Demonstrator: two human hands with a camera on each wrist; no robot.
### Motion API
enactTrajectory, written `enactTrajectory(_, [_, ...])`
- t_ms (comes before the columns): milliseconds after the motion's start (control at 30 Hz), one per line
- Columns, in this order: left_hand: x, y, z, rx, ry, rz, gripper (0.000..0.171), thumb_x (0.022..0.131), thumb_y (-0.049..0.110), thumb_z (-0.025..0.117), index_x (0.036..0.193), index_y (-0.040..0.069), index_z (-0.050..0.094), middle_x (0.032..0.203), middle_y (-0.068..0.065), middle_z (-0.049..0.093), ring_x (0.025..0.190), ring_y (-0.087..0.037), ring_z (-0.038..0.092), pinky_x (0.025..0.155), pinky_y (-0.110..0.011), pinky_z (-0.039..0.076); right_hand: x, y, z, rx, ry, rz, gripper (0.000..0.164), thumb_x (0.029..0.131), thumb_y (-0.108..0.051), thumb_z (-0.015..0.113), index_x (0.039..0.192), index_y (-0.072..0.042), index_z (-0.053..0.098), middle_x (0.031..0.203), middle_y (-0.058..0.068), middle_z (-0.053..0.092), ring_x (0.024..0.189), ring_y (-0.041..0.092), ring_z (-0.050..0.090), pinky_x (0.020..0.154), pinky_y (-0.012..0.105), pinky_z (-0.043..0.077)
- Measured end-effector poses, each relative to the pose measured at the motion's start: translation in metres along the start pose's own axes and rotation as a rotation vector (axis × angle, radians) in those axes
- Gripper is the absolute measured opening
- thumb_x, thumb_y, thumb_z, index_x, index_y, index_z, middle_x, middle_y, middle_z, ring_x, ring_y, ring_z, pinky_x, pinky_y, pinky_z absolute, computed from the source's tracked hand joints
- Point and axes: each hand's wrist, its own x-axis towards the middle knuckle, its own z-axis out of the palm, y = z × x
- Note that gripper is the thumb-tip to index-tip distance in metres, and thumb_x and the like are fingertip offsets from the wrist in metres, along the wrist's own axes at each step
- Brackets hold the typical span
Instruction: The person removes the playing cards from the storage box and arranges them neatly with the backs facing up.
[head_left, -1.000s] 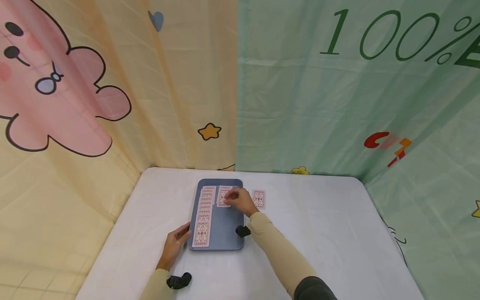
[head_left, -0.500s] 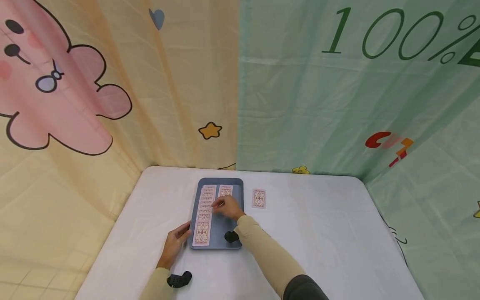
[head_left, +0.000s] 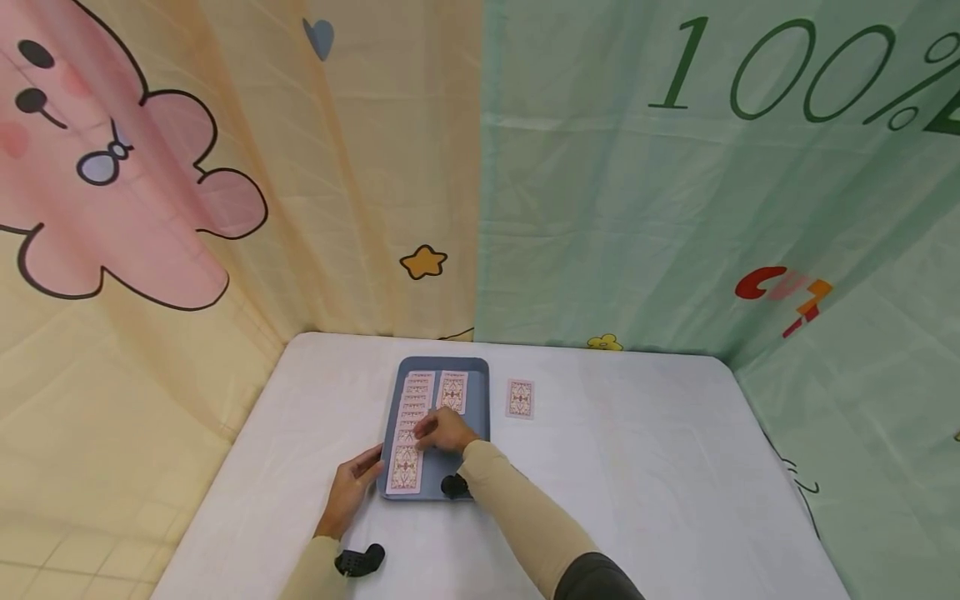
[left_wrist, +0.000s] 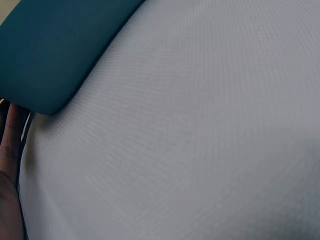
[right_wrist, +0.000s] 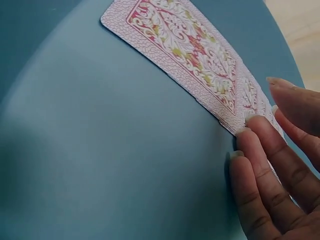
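In the head view, a blue-grey tray (head_left: 470,471) holds a column of overlapping face-down playing cards (head_left: 406,469) on its left side. One more playing card (head_left: 452,392) lies at its upper right. My right hand (head_left: 446,432) is over the column; in the right wrist view its fingertips (right_wrist: 245,162) touch the cards' edge, with the thumb raised apart from them. Nothing shows pinched there. My left hand (head_left: 349,490) rests against the tray's left edge, one straight finger (left_wrist: 10,145) visible at the rim in the left wrist view.
A single face-down card (head_left: 520,399) lies on the white table (head_left: 637,483), right of the tray. Printed curtains (head_left: 600,192) hang behind and at both sides of the table. A black wrist device (head_left: 360,561) is strapped below my left hand.
My right hand has moved from the upper-right card in the tray, down and left to the card column, uncovering that card. The left hand stays at the tray's edge.
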Motion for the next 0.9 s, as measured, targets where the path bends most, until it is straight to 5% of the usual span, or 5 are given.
enactTrajectory(167, [-0.0012, 0.0009, -0.0003, -0.010, -0.010, 0.011, 0.043, 0.097, 0.004, 0.054, 0.137, -0.012, 0.045, 0.141, -0.027, 0.046, 0.132, -0.037, 0.042, 0.091, -0.005, 0.037, -0.0011, -0.0009, 0.0035, -0.027, 0.017, 0.007, 0.017, 0.073, -0.001, 0.081, 0.089, -0.001, 0.075, 0.084, 0.002, 0.071, 0.070, 0.004, 0.056, 0.065, 0.018, 0.047])
enactTrajectory(567, [0.0010, -0.0027, -0.0007, 0.001, 0.001, 0.008, 0.043, 0.096, 0.006, 0.056, 0.135, -0.011, 0.048, 0.139, -0.026, 0.048, 0.131, -0.037, 0.044, 0.106, -0.034, 0.039, -0.0020, -0.0005, 0.0076, -0.034, 0.029, -0.007, 0.018, 0.075, 0.000, 0.080, 0.091, -0.002, 0.074, 0.082, 0.002, 0.070, 0.071, 0.005, 0.058, 0.068, 0.019, 0.050])
enactTrajectory(900, [-0.0006, -0.0009, -0.0006, 0.011, 0.010, 0.007, 0.043, 0.096, 0.006, 0.056, 0.135, -0.011, 0.048, 0.138, -0.026, 0.048, 0.130, -0.037, 0.045, 0.102, -0.022, 0.042, -0.0042, 0.0010, 0.0086, -0.003, 0.010, -0.008, 0.016, 0.074, 0.001, 0.080, 0.088, 0.001, 0.073, 0.079, 0.004, 0.070, 0.068, 0.005, 0.060, 0.067, 0.018, 0.051])
